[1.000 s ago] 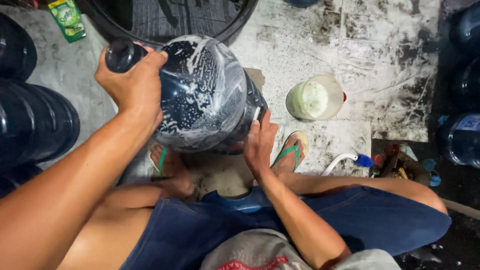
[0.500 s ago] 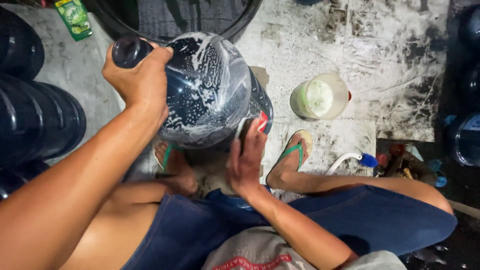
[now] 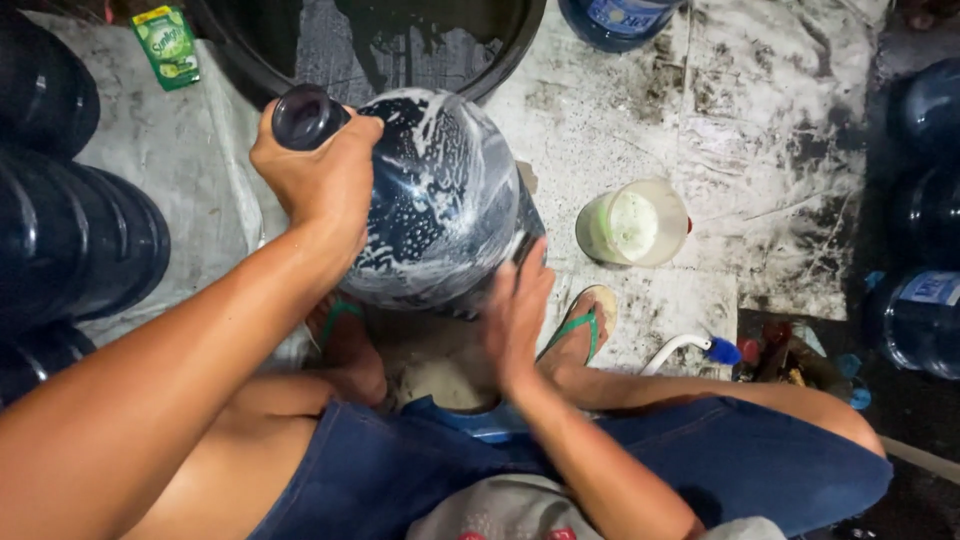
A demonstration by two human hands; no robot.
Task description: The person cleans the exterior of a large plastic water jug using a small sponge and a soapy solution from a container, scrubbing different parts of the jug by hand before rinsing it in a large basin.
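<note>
While the person squats on the wet floor (image 3: 780, 120), the view runs from a stack of dark blue jugs (image 3: 70, 240) at 9 o'clock, with a small green sachet (image 3: 165, 45) lying at 11 o'clock beside the rim of a big black tub (image 3: 500, 60) at 12 o'clock. Next comes the left hand (image 3: 315, 180), closed firmly around the neck of a large blue water jug (image 3: 440, 200) just below its open mouth, the fingers wrapped all the way round. That jug sits in the middle of the scene, tilted on its side between the person's knees, above the feet in green sandals (image 3: 580, 325), and its whole wall is streaked with white suds. To its lower right, at about 5 o'clock of the jug, the right hand (image 3: 515, 315) lies flat and open against the soapy base end, gripping nothing; it is blurred, so the fingers cannot be told apart. Judging by its size and the foam, the jug is likely bulky, stiff and very slippery; the narrow neck looks the surest hold, with a palm steadying the base. Further right a pale plastic tub of green soap (image 3: 632, 222) stands at 2 o'clock, a white hose with a blue end (image 3: 700, 350) lies at 4 o'clock, and more blue jugs (image 3: 920, 310) line the 3 o'clock edge.
</note>
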